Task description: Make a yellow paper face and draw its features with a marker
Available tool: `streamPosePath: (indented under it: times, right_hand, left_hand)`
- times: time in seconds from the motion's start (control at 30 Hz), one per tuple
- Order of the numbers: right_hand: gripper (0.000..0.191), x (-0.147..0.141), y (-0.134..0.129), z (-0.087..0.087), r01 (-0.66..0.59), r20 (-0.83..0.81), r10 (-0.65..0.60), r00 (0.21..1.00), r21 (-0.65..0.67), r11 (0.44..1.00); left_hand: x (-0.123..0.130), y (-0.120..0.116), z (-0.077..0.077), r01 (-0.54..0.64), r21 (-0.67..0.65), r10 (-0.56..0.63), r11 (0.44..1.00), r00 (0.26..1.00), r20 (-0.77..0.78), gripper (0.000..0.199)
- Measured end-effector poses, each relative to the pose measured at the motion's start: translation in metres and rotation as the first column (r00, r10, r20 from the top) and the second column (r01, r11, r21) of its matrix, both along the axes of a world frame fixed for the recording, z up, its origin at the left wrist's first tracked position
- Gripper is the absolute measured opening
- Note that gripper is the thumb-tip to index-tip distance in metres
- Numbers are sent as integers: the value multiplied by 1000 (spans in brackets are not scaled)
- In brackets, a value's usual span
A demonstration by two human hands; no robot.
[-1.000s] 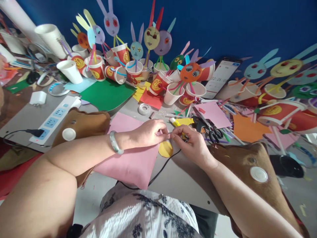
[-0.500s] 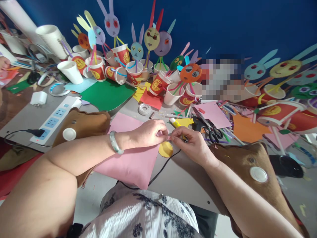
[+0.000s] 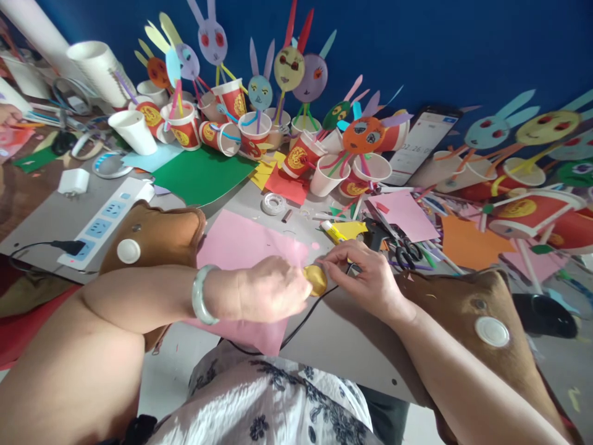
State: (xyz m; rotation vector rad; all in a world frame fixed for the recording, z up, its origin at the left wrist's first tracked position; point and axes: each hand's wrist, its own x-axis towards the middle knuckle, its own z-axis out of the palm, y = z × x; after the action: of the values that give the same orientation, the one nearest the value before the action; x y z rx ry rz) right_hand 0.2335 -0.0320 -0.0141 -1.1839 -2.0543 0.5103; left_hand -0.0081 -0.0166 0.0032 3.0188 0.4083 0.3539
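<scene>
A small yellow paper disc (image 3: 317, 282) is between my two hands, over the right edge of a pink sheet of paper (image 3: 245, 241). My left hand (image 3: 266, 289), smeared by motion, has its curled fingers closed on the disc's left edge. At the disc's upper right edge are the fingertips of my right hand (image 3: 364, 272), thumb and index pinched together; what they hold is hidden. A tiny pink scrap (image 3: 315, 246) shows just above the disc. Under the right hand runs a black cable (image 3: 301, 324).
Behind stand paper cups (image 3: 328, 176) with paper bunny heads, and a phone (image 3: 424, 142). A glue stick (image 3: 332, 232), scissors (image 3: 407, 252) and tape roll (image 3: 273, 204) lie ahead. Brown cushions (image 3: 157, 232) flank my arms; a power strip (image 3: 104, 222) is left.
My left hand has come down and nearer, from pinching together with the right hand to the yellow disc. The disc looks slightly tilted now. My right hand has barely moved.
</scene>
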Motion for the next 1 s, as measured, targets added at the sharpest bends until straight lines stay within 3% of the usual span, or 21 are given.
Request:
streamPosePath:
  times: [0.07,0.17,0.3,0.47,0.53,0.63,0.8,1.0]
  right_hand:
    - [10,-1,1,-3,-78,62,71,996,114,990]
    - [8,0,2,-4,-143,170,103,980,243,959]
    - [9,4,1,3,-114,209,48,977,318,941]
    - [10,6,-8,20,132,93,-167,982,295,946]
    - [11,4,-10,23,182,8,-193,981,291,939]
    - [13,-1,-14,21,154,-34,-150,988,260,953]
    - [11,-2,-23,4,106,84,-116,990,112,988]
    - [9,10,-28,-20,70,146,-93,985,152,986]
  left_hand:
    - [-8,-14,-2,114,58,-111,992,993,-39,15]
    - [-12,-21,0,129,96,-114,987,982,-149,23]
    - [-10,-16,3,123,179,-109,976,990,-89,22]
    - [-7,-13,1,129,107,-112,986,982,-155,38]
    - [-7,-13,-1,133,81,-115,988,975,-188,41]
    - [-8,-15,-4,145,105,-128,984,980,-155,39]
    - [-7,-18,-3,83,95,-65,992,981,-183,52]
    - [-7,-18,5,87,74,-68,993,973,-220,41]
